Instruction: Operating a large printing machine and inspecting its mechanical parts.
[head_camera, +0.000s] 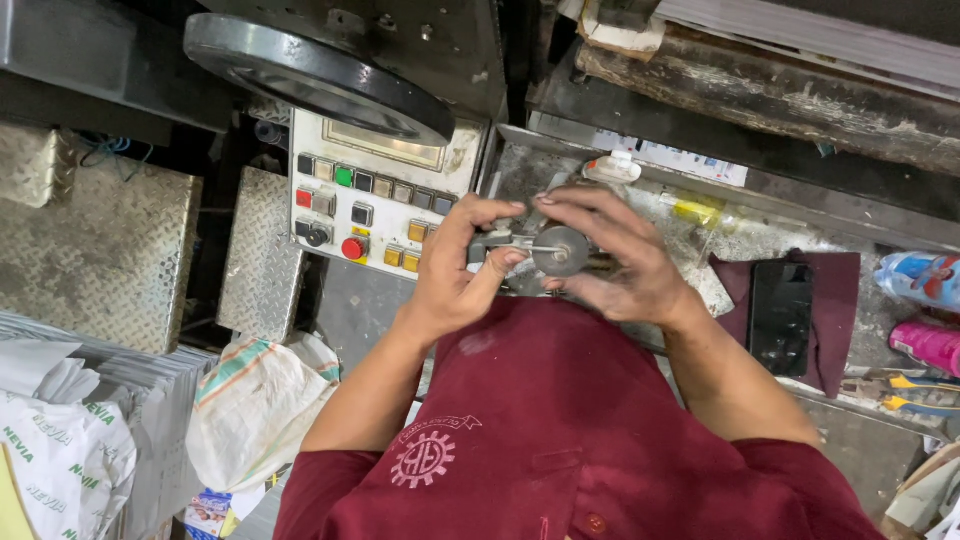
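A: Grey steel machine bed (520, 170) fills upper centre; button panel (370, 200) sits left of it.

B: Copy. The part?

A: I see a small metal roller assembly (545, 248) mid-frame, long axis left-right. Left hand (455, 270) pinches its left end, right hand (620, 260) is curled over the disc. Both touching, equally near.

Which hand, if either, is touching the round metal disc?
Touching: the head view shows the right hand with fingers curled over the disc; the left hand grips the metal part beside it.
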